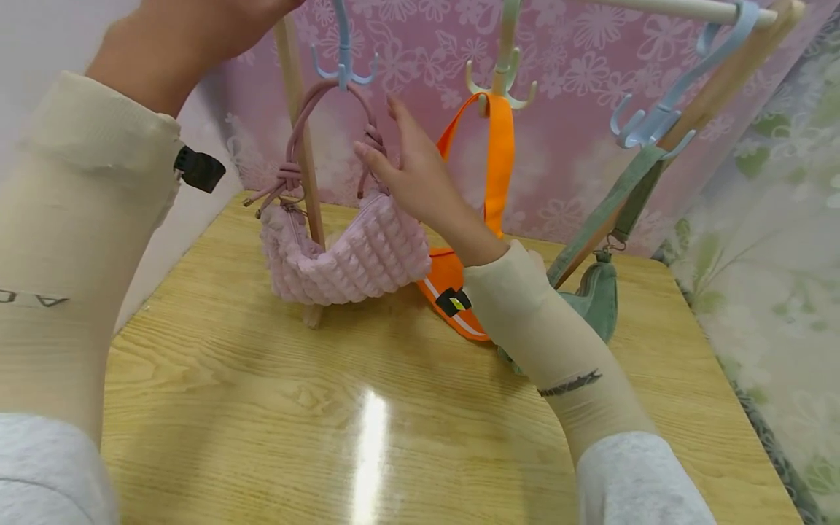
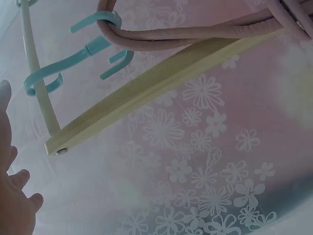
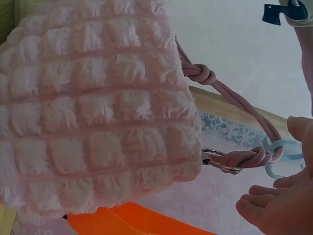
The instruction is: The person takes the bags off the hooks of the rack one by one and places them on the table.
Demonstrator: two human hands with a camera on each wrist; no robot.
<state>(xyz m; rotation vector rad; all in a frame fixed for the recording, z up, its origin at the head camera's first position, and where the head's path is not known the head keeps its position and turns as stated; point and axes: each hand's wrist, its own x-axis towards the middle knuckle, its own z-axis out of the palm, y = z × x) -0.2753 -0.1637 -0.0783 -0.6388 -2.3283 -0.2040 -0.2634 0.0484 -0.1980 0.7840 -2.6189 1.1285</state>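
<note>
A pink quilted handbag [image 1: 348, 255] hangs by its knotted handle [image 1: 305, 124] from a blue hook [image 1: 344, 69]. Beside that handle is my right hand [image 1: 423, 171], its fingers extended and holding nothing; in the right wrist view its palm [image 3: 283, 200] faces the handle, but contact is unclear. My left hand [image 1: 219, 33] is raised at the top left, its fingers cut off in the head view. The left wrist view shows part of the left hand [image 2: 14, 196], fingers apart, away from the handle and holding nothing visible.
An orange bag [image 1: 502, 153] hangs from a pale green hook [image 1: 500, 80]. Farther right, a green bag [image 1: 600, 295] hangs from another blue hook [image 1: 650, 124]. A rail [image 1: 689, 9] runs overhead on a wooden frame, standing on the wooden table [image 1: 275, 408].
</note>
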